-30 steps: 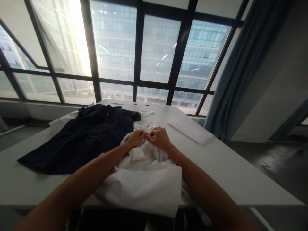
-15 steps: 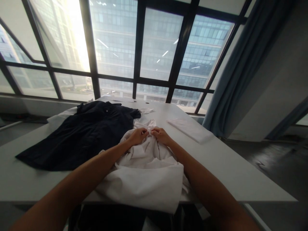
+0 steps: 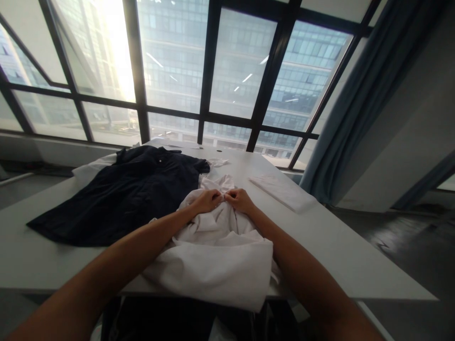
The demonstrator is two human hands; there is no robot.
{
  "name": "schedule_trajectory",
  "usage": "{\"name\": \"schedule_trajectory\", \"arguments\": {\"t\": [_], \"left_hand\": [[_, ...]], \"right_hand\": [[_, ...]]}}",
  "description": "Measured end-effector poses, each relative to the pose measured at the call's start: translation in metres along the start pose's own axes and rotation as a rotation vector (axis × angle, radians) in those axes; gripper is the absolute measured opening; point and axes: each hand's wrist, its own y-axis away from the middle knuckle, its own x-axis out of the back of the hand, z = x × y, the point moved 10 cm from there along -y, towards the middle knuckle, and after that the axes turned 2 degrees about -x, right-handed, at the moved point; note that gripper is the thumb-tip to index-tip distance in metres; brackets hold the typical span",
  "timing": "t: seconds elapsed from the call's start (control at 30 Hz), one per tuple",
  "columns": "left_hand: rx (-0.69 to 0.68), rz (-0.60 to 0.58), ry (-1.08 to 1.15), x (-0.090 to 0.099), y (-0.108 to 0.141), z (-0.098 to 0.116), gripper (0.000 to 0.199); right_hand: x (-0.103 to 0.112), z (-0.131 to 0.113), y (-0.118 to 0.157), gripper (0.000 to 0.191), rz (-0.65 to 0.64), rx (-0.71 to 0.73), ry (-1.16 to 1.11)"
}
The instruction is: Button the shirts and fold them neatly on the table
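Note:
A crumpled white garment [image 3: 220, 265] lies on the table in front of me, its near end hanging over the edge. My left hand [image 3: 209, 201] pinches the cloth near the garment's far end. Close beside it, my right hand [image 3: 239, 200] also pinches the fabric, the fingertips of both hands nearly meeting. What small detail sits between the fingertips is too small to make out. Left of the garment a dark navy shirt [image 3: 142, 194] is spread out, with one small light button showing.
The white table [image 3: 337, 255] runs toward large windows [image 3: 241, 66]. On its right side lies a flat, folded white item [image 3: 282, 192]. More white cloth [image 3: 93, 166] shows beneath the navy shirt's far left side. A blue curtain [image 3: 355, 113] hangs at the right.
My hands stay on the same spot of the white garment, with the fingertips drawn slightly closer together. The view has shifted a little.

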Motion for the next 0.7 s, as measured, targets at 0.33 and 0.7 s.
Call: {"name": "schedule_trajectory", "arguments": {"t": [0.33,0.7], "left_hand": [[-0.043,0.049,-0.16,0.005,0.002,0.01,0.021],[-0.05,-0.007,-0.422,0.002,0.005,0.027,0.022]], "right_hand": [[-0.004,0.004,-0.002,0.02,-0.054,-0.005,0.077],[0.001,-0.012,0.003,0.023,-0.178,-0.091,0.393]]}}
